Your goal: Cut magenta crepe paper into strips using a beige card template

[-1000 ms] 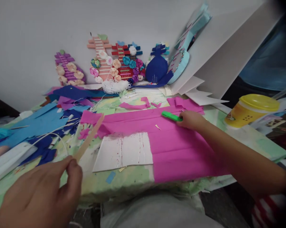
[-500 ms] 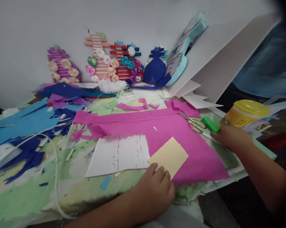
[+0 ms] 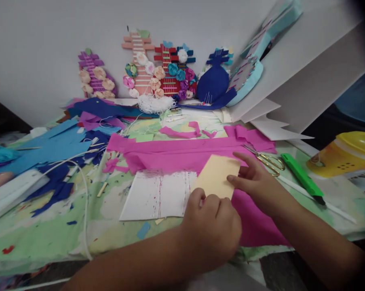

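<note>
A pale yellow piece of card (image 3: 215, 173) is pinched at its lower edge by my left hand (image 3: 212, 226), whose fingers are closed. My right hand (image 3: 261, 186) is at the card's right edge, thumb against it and index finger stretched past the top corner. Beneath lies a magenta sheet (image 3: 258, 222), crepe paper or felt. Left of the card is a white board (image 3: 152, 198) with red-stained scored lines. A green utility knife (image 3: 302, 173) lies on the table to the right of my right hand, beside gold-handled scissors (image 3: 270, 161).
Decorated lute-shaped crafts (image 3: 167, 76) lean on the wall behind white string (image 3: 156, 104). Blue scraps (image 3: 61, 141) and a white power strip (image 3: 15, 194) with its cable lie left. At right are a yellow tub (image 3: 346, 153) and large folded white boards (image 3: 306, 81).
My right hand has left the green knife, which now lies on the table, and moved left to the card. My left hand has lifted and turned the card. The view has shifted left.
</note>
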Motion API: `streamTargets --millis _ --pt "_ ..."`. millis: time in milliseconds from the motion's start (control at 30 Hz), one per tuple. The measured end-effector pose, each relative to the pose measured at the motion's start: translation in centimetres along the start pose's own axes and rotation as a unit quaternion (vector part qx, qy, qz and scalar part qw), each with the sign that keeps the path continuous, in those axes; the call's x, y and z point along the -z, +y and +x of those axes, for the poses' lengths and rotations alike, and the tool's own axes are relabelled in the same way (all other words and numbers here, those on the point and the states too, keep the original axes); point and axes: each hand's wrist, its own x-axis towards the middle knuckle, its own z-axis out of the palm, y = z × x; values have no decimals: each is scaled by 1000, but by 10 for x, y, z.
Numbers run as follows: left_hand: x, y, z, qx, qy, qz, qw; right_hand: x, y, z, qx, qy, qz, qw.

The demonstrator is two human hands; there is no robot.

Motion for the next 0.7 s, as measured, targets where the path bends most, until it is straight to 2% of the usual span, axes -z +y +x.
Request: streamTargets --millis 67,133,267,333,400,500,700 --pt "-3 2 0 -9 -13 -12 1000 -7 -2 8 0 -18 37 999" --pt "-3 5 -3 -33 -40 -33 998 -11 -3 15 -3 -46 16 999" --pt "-4 5 -20 -75 -125 -97 984 -11 7 28 7 -85 -111 990" --pt "-7 3 -32 -87 -189 -123 970 -10 16 35 32 -88 -184 978" --pt "-11 1 -44 -88 -224 -129 962 -10 23 40 65 -89 -231 967" --pt "-15 0 -58 -90 -217 -124 964 -9 26 44 95 -119 -255 955" --pt "-18 1 -66 -118 -208 -118 964 -5 21 39 79 -166 -275 944"
